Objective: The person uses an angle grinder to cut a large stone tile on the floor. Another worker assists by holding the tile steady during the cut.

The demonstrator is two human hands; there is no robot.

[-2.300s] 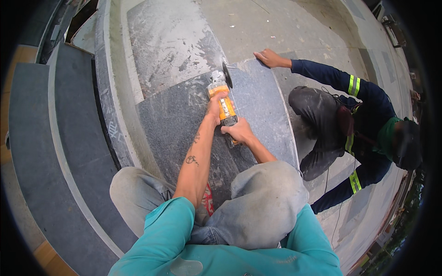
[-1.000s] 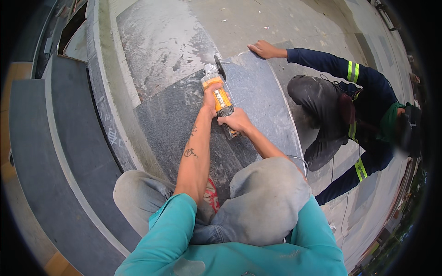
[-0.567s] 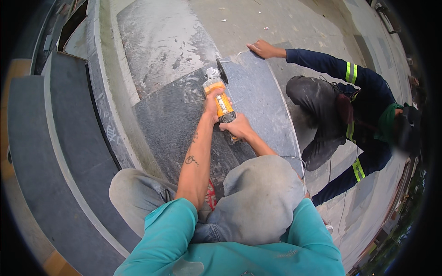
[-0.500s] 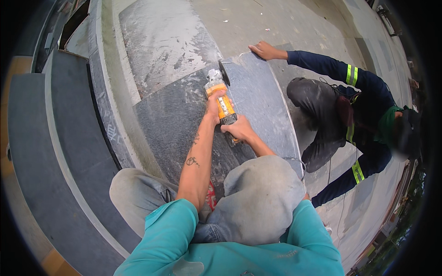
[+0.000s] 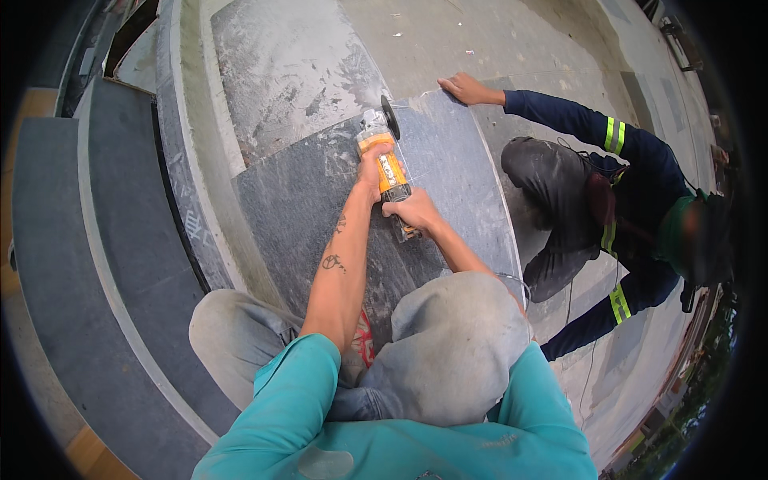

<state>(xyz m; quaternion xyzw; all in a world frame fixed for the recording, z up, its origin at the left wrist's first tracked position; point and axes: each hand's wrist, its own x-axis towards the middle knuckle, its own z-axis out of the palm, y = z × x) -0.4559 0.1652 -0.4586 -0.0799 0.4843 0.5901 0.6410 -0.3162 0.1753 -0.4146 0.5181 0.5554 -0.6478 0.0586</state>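
An orange-and-black angle grinder lies angled across a speckled dark grey slab between me and its far edge. My left hand is closed round its body behind the metal head, and my right hand grips the rear end. The black disc stands on edge at the slab's far border, with a faint pale haze of dust beside it. A co-worker's hand rests on the slab's far right edge. My bent knees flank my forearms.
The co-worker crouches at the right in dark clothes with reflective bands. A cable loops by my right knee. Grey steps with a raised border run along the left. A pale, dusty slab lies beyond the dark one.
The grinder has shifted slightly away from me since the last frame, still in both hands. The co-worker's head has moved a little; that person's far hand stays on the slab edge.
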